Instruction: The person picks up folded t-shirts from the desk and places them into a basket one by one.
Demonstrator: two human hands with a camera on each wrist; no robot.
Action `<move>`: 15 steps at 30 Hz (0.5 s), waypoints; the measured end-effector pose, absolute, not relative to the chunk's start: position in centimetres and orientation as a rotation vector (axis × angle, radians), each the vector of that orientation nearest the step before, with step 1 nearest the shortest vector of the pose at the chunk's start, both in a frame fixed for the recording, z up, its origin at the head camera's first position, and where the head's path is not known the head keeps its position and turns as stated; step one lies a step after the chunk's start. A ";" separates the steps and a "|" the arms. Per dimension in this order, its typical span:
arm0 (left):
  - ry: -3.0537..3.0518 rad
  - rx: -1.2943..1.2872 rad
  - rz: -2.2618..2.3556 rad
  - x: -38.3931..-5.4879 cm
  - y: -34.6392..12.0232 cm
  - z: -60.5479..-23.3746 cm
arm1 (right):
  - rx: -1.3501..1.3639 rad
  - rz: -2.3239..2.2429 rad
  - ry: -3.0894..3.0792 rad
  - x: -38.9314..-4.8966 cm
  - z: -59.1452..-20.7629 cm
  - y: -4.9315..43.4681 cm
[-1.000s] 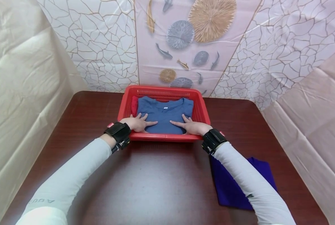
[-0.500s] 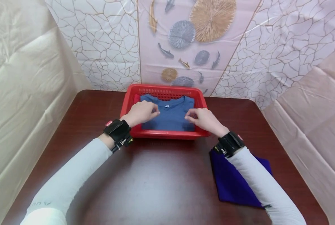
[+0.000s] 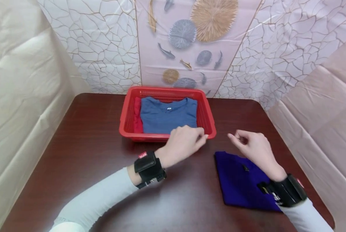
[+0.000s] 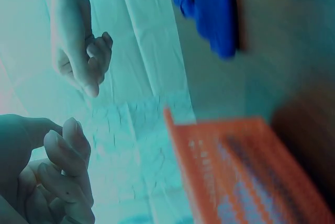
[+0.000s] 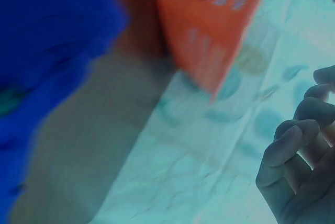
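Note:
My left hand [image 3: 184,143] hovers in front of the red plastic basket [image 3: 123,122], overlapping its front rim in the head view. The fingers bend loosely and hold nothing. Inside the basket lies a folded blue-grey T-shirt [image 3: 167,117], with a red folded cloth [image 3: 137,117] showing at its left. To the right, my right hand [image 3: 255,149] is above a folded dark-blue shirt [image 3: 236,183] on the table, fingers loosely curled around nothing. In the left wrist view both hands appear apart, the dark-blue shirt [image 4: 209,9] beyond them.
The dark brown table [image 3: 83,135] carries the basket near its back edge. Patterned sheeting [image 3: 103,42] hangs behind it, and plain beige sheeting [image 3: 16,96] rises on the left and right sides.
Both hands were spread flat on the blue-grey T-shirt, then lifted off it. They have since moved right and nearer, the right one coming over the dark-blue shirt.

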State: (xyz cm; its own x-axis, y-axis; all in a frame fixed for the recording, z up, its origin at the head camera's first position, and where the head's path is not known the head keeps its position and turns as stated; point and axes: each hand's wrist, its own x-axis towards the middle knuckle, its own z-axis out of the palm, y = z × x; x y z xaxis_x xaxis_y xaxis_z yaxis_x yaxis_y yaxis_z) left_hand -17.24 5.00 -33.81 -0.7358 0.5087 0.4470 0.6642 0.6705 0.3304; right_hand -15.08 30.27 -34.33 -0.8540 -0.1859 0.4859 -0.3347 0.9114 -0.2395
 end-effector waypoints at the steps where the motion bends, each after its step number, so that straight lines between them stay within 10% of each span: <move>1: -2.563 -0.938 -0.685 -16.9 5.6 -34.3 | 0.330 0.427 -2.624 -14.4 -34.7 31.2; 15: -2.799 -1.024 -0.668 -16.0 11.5 -41.6 | -0.324 0.363 -3.102 -8.9 -39.5 44.7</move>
